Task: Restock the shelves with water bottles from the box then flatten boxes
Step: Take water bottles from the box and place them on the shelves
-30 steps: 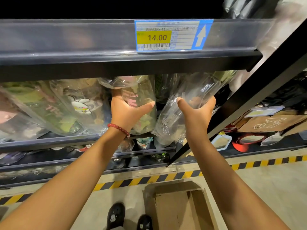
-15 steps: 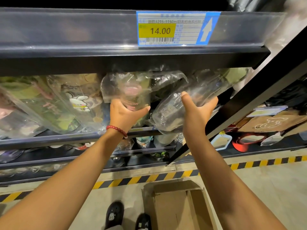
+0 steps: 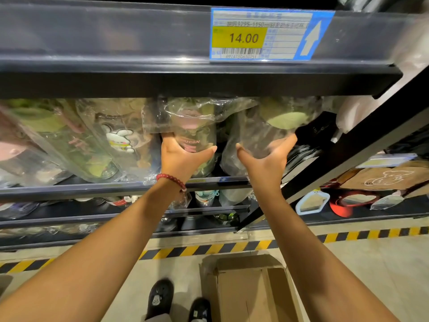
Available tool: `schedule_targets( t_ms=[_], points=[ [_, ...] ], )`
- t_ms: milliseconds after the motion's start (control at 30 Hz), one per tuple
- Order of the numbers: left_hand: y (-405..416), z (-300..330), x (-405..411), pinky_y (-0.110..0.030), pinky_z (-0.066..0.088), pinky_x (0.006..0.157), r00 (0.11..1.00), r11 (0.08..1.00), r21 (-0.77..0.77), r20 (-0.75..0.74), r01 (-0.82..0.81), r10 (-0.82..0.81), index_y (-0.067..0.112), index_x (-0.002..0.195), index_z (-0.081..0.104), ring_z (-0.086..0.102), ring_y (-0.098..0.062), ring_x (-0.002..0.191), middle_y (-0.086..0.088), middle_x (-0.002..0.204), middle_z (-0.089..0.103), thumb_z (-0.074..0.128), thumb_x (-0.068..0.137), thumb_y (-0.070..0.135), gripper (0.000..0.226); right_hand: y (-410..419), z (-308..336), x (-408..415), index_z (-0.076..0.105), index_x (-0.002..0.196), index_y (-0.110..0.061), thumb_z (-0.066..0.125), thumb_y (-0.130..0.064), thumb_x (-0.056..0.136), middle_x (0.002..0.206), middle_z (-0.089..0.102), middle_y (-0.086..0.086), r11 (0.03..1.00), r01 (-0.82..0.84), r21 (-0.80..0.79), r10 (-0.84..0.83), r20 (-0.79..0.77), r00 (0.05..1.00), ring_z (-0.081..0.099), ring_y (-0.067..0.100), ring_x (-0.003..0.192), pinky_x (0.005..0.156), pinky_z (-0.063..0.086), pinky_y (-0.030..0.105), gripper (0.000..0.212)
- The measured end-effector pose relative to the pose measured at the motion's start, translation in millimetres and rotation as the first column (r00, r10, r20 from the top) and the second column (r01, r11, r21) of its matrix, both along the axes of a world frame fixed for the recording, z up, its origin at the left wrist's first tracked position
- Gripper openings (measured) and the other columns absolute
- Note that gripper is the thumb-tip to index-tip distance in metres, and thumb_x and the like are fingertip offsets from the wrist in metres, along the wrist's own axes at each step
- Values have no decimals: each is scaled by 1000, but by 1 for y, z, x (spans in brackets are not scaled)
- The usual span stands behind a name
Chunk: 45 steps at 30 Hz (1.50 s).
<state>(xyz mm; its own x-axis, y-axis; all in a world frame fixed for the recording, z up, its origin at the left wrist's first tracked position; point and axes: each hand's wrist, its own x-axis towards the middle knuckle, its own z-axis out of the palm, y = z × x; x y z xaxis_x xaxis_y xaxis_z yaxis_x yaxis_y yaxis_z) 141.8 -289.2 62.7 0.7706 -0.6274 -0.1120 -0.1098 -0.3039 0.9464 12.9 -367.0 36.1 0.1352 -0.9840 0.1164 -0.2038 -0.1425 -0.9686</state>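
Note:
My left hand (image 3: 183, 159) grips the base of a plastic-wrapped water bottle with pink lettering (image 3: 195, 133), which leans back on the shelf (image 3: 116, 188). My right hand (image 3: 264, 161) cups the bottom of a second wrapped bottle with a green lid (image 3: 274, 126) right beside it, near the shelf's right end. Both bottles sit tilted under the upper shelf rail (image 3: 116, 43). An open brown cardboard box (image 3: 246, 287) stands on the floor below my arms.
More wrapped bottles (image 3: 88, 140) fill the shelf to the left. A price tag reading 14.00 (image 3: 262, 34) hangs on the upper rail. Lower shelves hold cups. A black upright (image 3: 348, 145) borders the right. Mirrors and a bear-printed carton (image 3: 380, 177) sit at right. My shoes (image 3: 160, 298) stand by striped floor tape.
Both hands have pushed the two bottles farther back and upright onto the shelf. The view moved closer to the shelf.

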Motion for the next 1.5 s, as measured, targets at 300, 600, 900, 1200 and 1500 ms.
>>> schedule_targets(
  t_ms=[300, 600, 900, 1200, 1500],
  points=[
    [-3, -8, 7, -3, 36, 46, 997, 998, 23, 40, 60, -60, 23, 65, 47, 48, 8, 47, 19, 56, 49, 87, 64, 25, 40, -1, 3, 3, 32, 100, -15, 82, -21, 69, 86, 42, -5, 991, -121, -58, 111, -159, 981, 46, 11, 77, 64, 41, 13, 59],
    [8, -11, 9, -18, 35, 87, 997, 993, 94, 31, 66, -69, 13, 116, 37, 44, -11, 104, 7, 105, 41, 84, 67, 30, 70, -19, 11, -12, 33, 136, -16, 82, -33, 70, 130, 46, -2, 960, -238, 148, 264, -193, 945, 46, 12, 118, 96, 40, 25, 84],
    [5, -17, 5, -3, 33, 79, 997, 998, 34, 53, 48, -50, 23, 108, 29, 42, -4, 102, 26, 92, 35, 87, 64, 26, 73, -21, 17, -21, 38, 130, -14, 80, -24, 75, 121, 50, -6, 945, -270, 183, 301, -172, 938, 49, 9, 108, 74, 37, 8, 70],
    [9, -10, 9, -1, 34, 67, 992, 989, 97, 56, 108, -114, 20, 104, 31, 44, 1, 88, 14, 97, 44, 86, 65, 28, 68, -17, 24, -23, 36, 128, -16, 80, -25, 75, 124, 49, -3, 940, -271, 207, 307, -164, 938, 48, 12, 110, 73, 37, 13, 69],
    [22, 1, 11, -22, 38, 78, 988, 981, 171, 108, 94, -114, 11, 111, 42, 48, -15, 99, -6, 117, 49, 86, 64, 31, 68, -15, 41, -23, 36, 129, -14, 81, -22, 74, 121, 47, -6, 963, -226, 145, 246, -141, 959, 47, 9, 112, 87, 38, 18, 72]
  ],
)
